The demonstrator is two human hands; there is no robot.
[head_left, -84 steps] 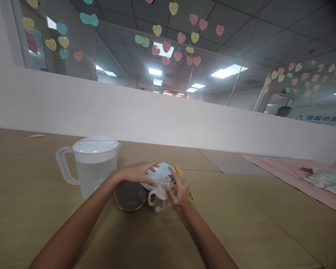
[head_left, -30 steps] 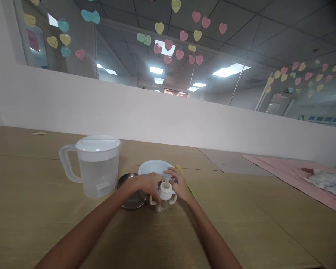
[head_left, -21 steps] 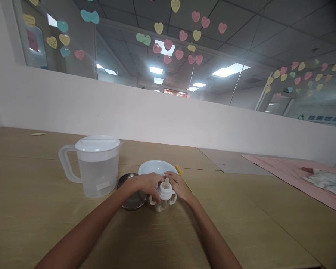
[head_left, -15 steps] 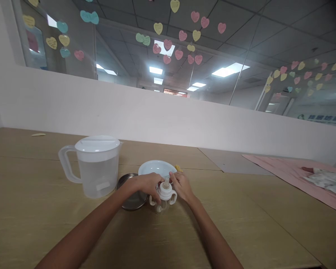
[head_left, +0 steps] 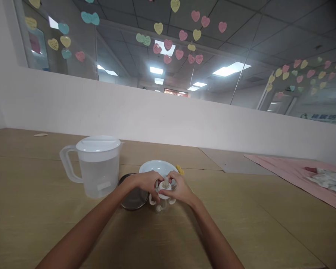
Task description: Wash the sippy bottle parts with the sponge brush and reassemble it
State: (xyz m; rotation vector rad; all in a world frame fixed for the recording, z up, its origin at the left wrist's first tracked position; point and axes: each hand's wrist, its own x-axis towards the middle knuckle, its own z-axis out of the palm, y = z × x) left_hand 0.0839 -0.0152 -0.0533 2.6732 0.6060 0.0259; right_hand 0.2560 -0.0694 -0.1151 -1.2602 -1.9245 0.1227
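A small clear baby bottle (head_left: 162, 200) with white side handles and a teat stands on the wooden table (head_left: 268, 224). My left hand (head_left: 144, 183) curls around the bottle's white collar from the left. My right hand (head_left: 177, 185) grips the same collar from the right, fingers bent around it. Just behind the hands sits a pale blue bowl (head_left: 156, 167). A flat round metal lid (head_left: 131, 196) lies to the left of the bottle, partly under my left wrist.
A lidded clear plastic jug (head_left: 96, 164) holding water stands at the left. A yellow item (head_left: 179, 170) peeks out beside the bowl. A pink cloth (head_left: 291, 173) with a patterned bundle lies at the far right. A white partition wall runs behind the table.
My left hand came off the bowl to the bottle. Both hands have closed in around the bottle's collar, and the right hand has shifted further round it.
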